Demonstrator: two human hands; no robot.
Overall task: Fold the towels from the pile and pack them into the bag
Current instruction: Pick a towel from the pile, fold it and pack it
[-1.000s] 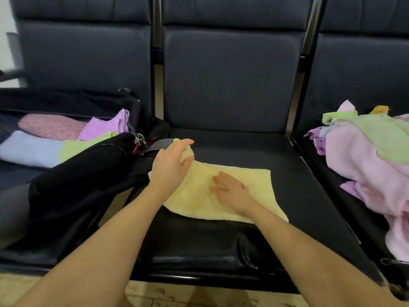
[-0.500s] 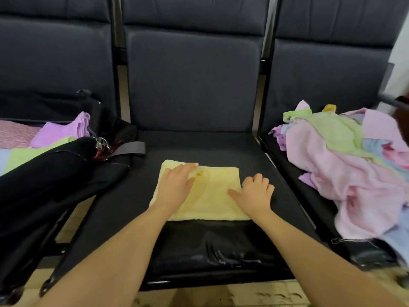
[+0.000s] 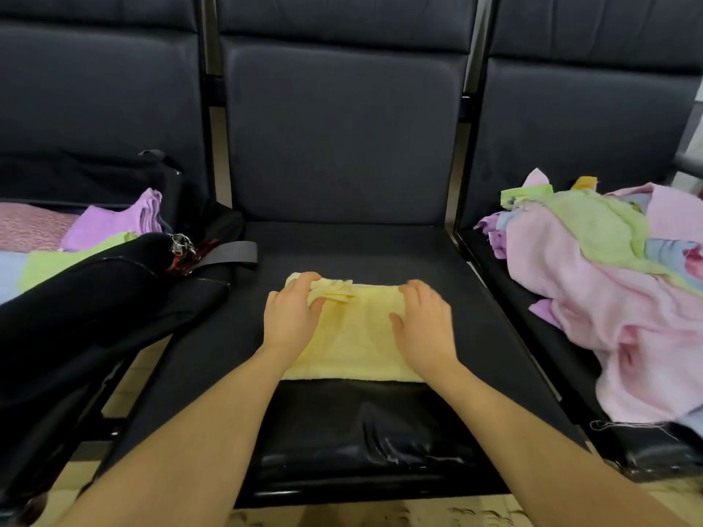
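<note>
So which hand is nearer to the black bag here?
Left. The left hand grips the yellow towel's left side, on the side toward the black bag on the next seat. The right hand rests on the towel's right side, farther from it.

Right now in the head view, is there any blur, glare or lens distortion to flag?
Head view: wide-angle bowing bends the dark padded seat backs; glare streaks the glossy black seat's front edge; slight motion blur on both hands; the folded pale yellow towel stays readable.

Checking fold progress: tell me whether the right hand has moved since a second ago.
Yes. The right hand has shifted rightward across the yellow towel, toward the seat's pile side.
</note>
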